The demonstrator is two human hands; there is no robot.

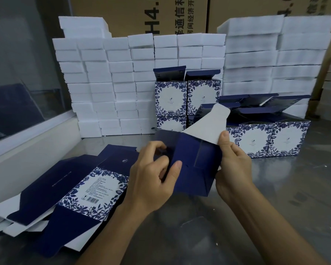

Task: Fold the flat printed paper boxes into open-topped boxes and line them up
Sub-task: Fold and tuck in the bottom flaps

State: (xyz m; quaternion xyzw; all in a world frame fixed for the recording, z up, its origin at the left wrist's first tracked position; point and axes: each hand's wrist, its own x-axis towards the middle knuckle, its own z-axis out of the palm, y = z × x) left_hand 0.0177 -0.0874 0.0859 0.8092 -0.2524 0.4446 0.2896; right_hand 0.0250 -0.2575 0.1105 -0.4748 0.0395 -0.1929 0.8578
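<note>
A half-folded navy paper box point(194, 165) is held up over the steel table, its white-backed flap point(208, 123) sticking up. My left hand point(153, 175) grips its left side, thumb on the navy panel and fingers curled behind. My right hand point(231, 161) pinches the right edge, thumb against the base of the white flap. A pile of flat printed boxes point(75, 188) lies on the table at the left. Folded open-topped boxes with blue floral print stand stacked at the back point(170, 98) and in a row at the right point(268, 138).
Stacks of white foam blocks point(107, 83) form a wall behind the boxes, with more at the right rear point(275, 60). Brown cartons point(161, 14) rise behind them. A white ledge and glass pane point(27, 73) run along the left. The steel table point(218, 226) extends toward me.
</note>
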